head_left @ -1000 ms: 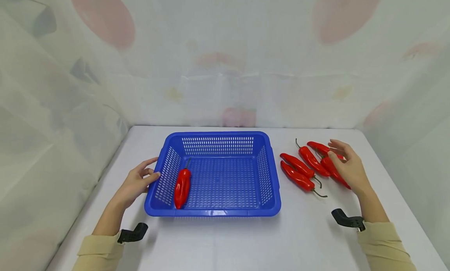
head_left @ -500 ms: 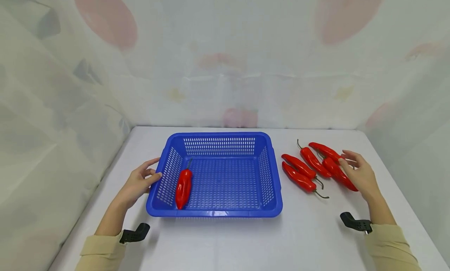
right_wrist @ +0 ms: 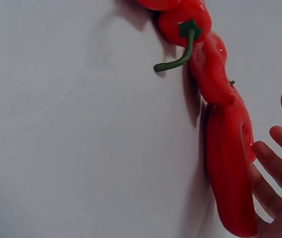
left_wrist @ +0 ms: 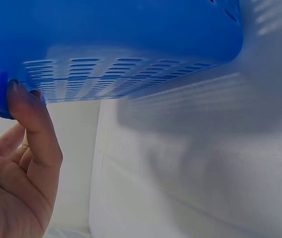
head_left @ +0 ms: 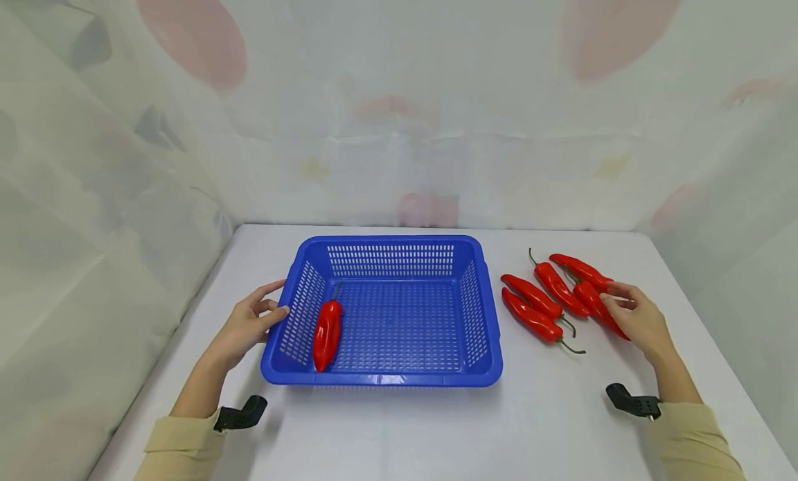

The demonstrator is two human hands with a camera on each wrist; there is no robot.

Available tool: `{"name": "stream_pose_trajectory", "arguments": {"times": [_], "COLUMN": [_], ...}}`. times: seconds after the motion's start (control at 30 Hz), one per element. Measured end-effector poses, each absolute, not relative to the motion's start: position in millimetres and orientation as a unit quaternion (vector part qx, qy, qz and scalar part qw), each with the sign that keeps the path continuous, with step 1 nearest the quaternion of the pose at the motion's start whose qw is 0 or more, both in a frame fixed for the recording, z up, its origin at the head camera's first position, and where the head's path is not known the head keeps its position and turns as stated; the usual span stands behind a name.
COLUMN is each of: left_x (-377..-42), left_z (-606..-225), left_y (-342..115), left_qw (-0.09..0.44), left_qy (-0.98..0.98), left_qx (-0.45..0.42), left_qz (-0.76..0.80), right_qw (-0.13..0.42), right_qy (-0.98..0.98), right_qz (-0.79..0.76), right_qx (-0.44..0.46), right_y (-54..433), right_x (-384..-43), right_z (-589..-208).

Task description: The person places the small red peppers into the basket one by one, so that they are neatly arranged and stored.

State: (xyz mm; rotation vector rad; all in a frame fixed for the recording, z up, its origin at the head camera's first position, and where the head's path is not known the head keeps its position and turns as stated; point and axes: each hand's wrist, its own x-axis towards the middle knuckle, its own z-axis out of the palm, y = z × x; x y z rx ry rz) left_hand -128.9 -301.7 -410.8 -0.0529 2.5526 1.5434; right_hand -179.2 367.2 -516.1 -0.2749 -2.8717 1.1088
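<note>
My left hand (head_left: pixel 245 328) is at the left side of a blue plastic basket (head_left: pixel 382 379). Its thumb and fingers pinch the rim, as the left wrist view shows from below. One red chili pepper (head_left: pixel 327 336) with a green stem lies inside the basket, along the left wall. On the right, my right hand (head_left: pixel 642 325) hovers at the rightmost pepper (head_left: pixel 595 304) of a loose group. In the right wrist view, its spread fingers (right_wrist: pixel 279 166) are beside that large pepper (right_wrist: pixel 230 168), and none are curled round it.
Several more red peppers lie on the white table (head_left: pixel 449 432) right of the basket, including a nearer pepper (head_left: pixel 531 316), a middle pepper (head_left: pixel 560 289) and a far pepper (head_left: pixel 580 269). Pale patterned cloth (head_left: pixel 399 107) hangs behind and at both sides.
My right hand has moved slightly right and toward me, coming lower over the rightmost pepper. The left hand stays on the basket rim. The head view has shifted a little.
</note>
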Motion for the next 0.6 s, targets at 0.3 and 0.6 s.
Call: {"name": "stream_pose_trajectory", "arguments": {"times": [0.3,0.6], "left_x": [-129,-129], "left_z": [-411,-411], "left_y": [-301,-301], "left_qw": [0.074,0.074], "left_qy": [0.853,0.852], "left_qx": [-0.017,-0.021], "left_qz": [0.517,0.518], "right_qw": [-0.017,-0.034], "right_qy": [-0.925,-0.935], "right_qz": [0.371,0.344], "right_qx": [-0.077,-0.074], "right_y": [338,336], "right_x": [-161,-162], "right_z": [-478,-483]}}
